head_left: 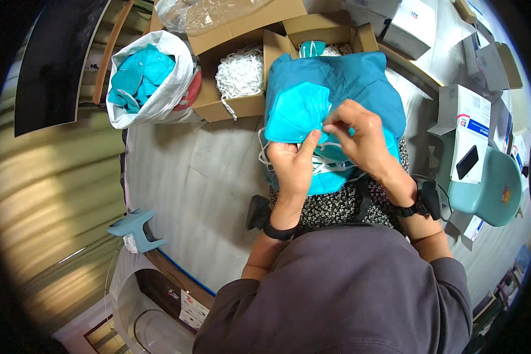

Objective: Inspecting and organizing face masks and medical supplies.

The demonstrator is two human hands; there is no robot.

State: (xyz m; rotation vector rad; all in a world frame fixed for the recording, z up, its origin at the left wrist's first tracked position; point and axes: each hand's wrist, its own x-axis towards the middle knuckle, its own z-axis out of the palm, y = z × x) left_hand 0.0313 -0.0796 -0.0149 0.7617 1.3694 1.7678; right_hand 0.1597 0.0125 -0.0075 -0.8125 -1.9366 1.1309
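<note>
My left hand [295, 168] is closed on the lower edge of a turquoise face mask [301, 109], thumb on top, holding it flat above my lap. My right hand [366, 135] pinches at the mask's right edge, its fingertips close to my left thumb. What lies between those right fingertips is too small to make out. Beneath both hands, more turquoise masks [327, 186] with white elastic loops [330, 165] are piled on my lap. A dark teal cloth [354, 74] is spread just beyond the pile.
A white sack [121, 118] of turquoise masks stands far left. Beside it, a cardboard box [218, 111] holds tangled white elastic loops [240, 72]. On the right, a pale green chair [494, 192] and white cartons [466, 106] stand near a phone [467, 161]. A small blue stool [133, 224] is at left.
</note>
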